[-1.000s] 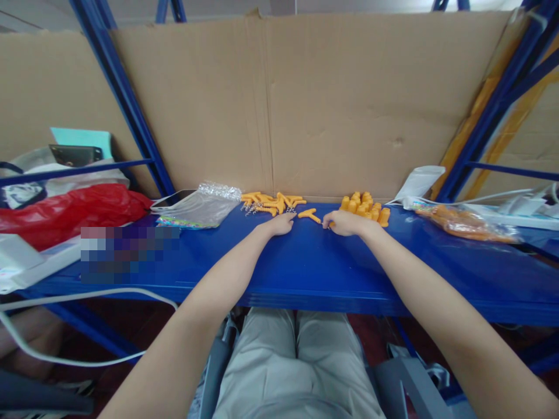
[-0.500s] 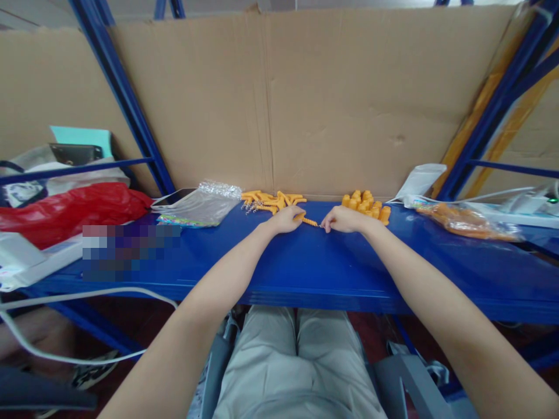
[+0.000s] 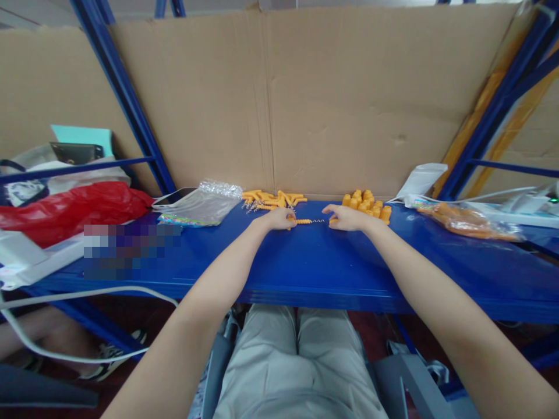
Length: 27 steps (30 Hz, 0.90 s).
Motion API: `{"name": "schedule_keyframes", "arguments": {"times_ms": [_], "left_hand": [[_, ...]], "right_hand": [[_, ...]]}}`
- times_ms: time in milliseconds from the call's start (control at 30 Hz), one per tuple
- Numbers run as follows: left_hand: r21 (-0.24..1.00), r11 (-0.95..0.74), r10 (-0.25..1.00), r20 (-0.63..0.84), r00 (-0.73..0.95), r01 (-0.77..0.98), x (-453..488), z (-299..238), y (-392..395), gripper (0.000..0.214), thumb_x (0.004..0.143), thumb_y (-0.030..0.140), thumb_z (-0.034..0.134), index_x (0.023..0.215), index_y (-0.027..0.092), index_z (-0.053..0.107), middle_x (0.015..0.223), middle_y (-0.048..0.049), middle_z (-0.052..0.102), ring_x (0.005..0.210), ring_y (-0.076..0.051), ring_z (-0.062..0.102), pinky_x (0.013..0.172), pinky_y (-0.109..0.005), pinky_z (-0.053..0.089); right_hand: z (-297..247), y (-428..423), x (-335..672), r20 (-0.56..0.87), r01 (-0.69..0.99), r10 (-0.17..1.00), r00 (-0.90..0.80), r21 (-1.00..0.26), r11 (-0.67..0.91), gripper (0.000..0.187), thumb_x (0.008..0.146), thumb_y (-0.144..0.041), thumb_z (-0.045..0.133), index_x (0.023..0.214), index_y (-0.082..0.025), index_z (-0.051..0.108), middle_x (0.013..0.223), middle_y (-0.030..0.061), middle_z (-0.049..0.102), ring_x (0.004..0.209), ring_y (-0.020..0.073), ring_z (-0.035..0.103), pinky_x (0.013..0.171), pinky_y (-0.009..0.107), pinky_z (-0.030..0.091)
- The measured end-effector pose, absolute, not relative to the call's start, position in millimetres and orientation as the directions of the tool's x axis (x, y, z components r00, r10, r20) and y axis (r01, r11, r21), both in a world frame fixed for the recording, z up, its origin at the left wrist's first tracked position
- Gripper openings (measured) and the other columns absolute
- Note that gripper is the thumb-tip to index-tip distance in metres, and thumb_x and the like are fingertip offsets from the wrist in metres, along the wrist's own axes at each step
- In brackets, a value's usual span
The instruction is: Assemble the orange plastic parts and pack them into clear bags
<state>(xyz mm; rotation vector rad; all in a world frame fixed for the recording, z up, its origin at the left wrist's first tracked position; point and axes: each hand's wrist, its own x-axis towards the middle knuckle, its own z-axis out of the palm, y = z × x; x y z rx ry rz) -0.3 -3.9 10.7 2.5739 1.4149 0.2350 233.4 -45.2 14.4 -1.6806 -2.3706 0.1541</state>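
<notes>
On the blue shelf, dead ahead at 12 o'clock, we hold a small orange corkscrew just off the surface between our two hands. Its long axis runs flat from 9 to 3 o'clock, with the orange handle end toward 9 and the bare metal spiral pointing toward 3. Our left hand sits at the 9 o'clock end, thumb and forefinger pinched on the handle, the other fingers curled under. Our right hand sits at the 3 o'clock end, its fingertips pinched on a small orange cap just beyond the spiral's tip; we cannot tell whether cap and tip touch. Both hands are about equally near the spiral's tip, the right slightly nearer. From the corkscrew, a loose pile of more corkscrews lies at 11 o'clock against the cardboard, and a pile of caps lies at 1 o'clock, just behind the right hand. Neither pile is in a container. Further toward 9 o'clock lie clear bags, seemingly empty and flat. Toward 3 o'clock a plastic bag holds orange parts, and beside it leans a white pouch whose contents we cannot see.
</notes>
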Motion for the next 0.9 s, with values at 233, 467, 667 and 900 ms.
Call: {"name": "schedule_keyframes", "arguments": {"times_ms": [233,467,667,900], "left_hand": [[0.251,-0.512,0.853,0.034,0.521,0.821,-2,11,-2,0.025,0.077,0.031,0.056,0.093,0.016,0.068,0.081,-0.0025,0.073,0.072,-0.016,0.065,0.063,-0.022,0.044],[0.248,-0.517,0.852,0.054,0.521,0.819,-3,9,-1,0.022,0.075,0.031,0.057,0.09,0.017,0.066,0.083,-0.0019,0.074,0.077,-0.015,0.065,0.061,-0.02,0.042],[0.258,-0.509,0.856,0.05,0.515,0.821,-2,12,-5,0.02,0.075,0.029,0.057,0.088,0.017,0.066,0.082,-0.0023,0.074,0.074,-0.015,0.065,0.06,-0.021,0.042],[0.255,-0.506,0.859,0.057,0.509,0.824,-1,12,-6,0.02,0.075,0.03,0.058,0.086,0.016,0.067,0.08,-0.003,0.073,0.072,-0.016,0.064,0.059,-0.022,0.041]], "right_hand": [[18,-44,245,0.056,0.974,0.976,-0.21,-0.071,0.214,0.035,0.074,-0.023,0.072,0.108,-0.02,0.069,0.111,0.0129,0.069,0.108,0.0357,0.063,0.093,0.049,0.048],[13,-38,250,0.069,0.991,0.994,-0.084,-0.099,0.091,0.015,0.069,-0.021,0.078,0.081,-0.014,0.072,0.096,0.0198,0.069,0.106,0.0451,0.061,0.09,0.063,0.042],[7,-30,253,0.163,0.953,0.974,-0.157,-0.233,0.193,0.009,0.07,-0.018,0.077,0.077,-0.018,0.07,0.088,0.015,0.069,0.1,0.0406,0.063,0.088,0.056,0.044],[-1,-21,256,0.225,0.918,0.936,-0.271,-0.231,0.321,0.007,0.073,-0.018,0.074,0.077,-0.021,0.069,0.083,0.0102,0.07,0.091,0.0339,0.067,0.083,0.047,0.048]]}}
